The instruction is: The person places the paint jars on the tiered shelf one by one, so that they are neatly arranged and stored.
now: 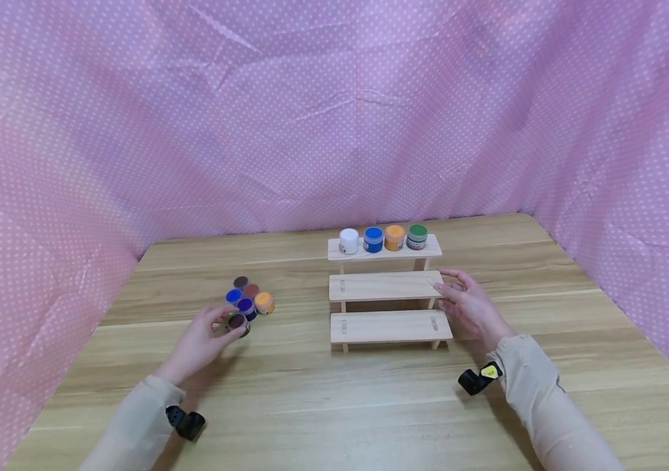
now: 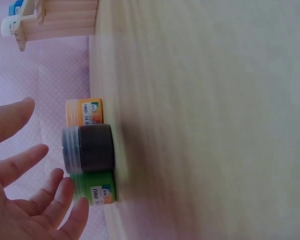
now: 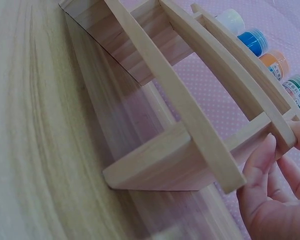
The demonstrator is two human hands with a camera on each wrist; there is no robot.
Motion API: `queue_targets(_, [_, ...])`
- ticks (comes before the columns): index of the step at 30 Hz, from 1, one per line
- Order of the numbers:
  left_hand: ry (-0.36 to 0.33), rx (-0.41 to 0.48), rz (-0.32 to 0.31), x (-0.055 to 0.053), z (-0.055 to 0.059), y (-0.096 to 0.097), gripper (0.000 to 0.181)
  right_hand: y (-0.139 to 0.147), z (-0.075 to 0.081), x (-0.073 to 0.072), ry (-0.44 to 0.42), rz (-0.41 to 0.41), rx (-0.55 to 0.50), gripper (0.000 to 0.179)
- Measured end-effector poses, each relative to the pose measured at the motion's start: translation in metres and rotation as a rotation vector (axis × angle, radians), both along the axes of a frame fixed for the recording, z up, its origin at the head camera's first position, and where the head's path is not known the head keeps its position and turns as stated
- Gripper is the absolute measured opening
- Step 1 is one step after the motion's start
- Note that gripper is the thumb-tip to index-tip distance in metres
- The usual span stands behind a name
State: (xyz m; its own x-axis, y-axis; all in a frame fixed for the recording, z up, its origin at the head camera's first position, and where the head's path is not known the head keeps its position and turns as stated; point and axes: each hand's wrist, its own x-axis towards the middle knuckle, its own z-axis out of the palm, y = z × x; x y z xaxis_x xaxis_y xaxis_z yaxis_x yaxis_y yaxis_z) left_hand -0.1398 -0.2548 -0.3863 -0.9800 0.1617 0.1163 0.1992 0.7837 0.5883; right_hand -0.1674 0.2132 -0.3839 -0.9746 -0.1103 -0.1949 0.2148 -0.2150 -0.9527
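Observation:
A three-tier wooden display stand point(image 1: 386, 286) stands on the table. My right hand point(image 1: 473, 307) grips the right end of its middle shelf, thumb on the near edge; the right wrist view shows the thumb point(image 3: 260, 167) against the wood. On the table to the left, my left hand point(image 1: 207, 337) reaches around a dark paint jar point(image 1: 238, 322) at the near end of a small cluster. In the left wrist view its fingers point(image 2: 27, 165) are spread, with a gap between them and the dark jar. An orange jar point(image 2: 85, 112) and a green jar point(image 2: 97, 187) flank it there.
On the top shelf sit a white jar point(image 1: 348, 241), a blue jar point(image 1: 373, 240), an orange jar point(image 1: 394, 237) and a green jar point(image 1: 416, 237). Blue, purple, reddish and orange-lidded jars point(image 1: 264, 303) make up the cluster. Pink dotted cloth point(image 1: 334, 131) hangs behind the table.

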Motion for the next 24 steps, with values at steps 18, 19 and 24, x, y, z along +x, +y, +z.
queue_targets(18, [-0.048, -0.011, -0.011, 0.0013, -0.0015, -0.0058, 0.045, -0.0011, -0.0011, -0.0023, 0.0, -0.007, 0.036, 0.041])
queue_targets(19, [-0.056, -0.017, -0.012, 0.0007, -0.0014, -0.0063, 0.046, -0.0008, -0.001, -0.0028, -0.002, -0.008, 0.039, 0.044])
queue_targets(24, [-0.065, -0.037, -0.019, -0.0003, -0.0004, -0.0067, 0.046, 0.0002, -0.0008, -0.0034, -0.008, -0.013, 0.045, 0.06])
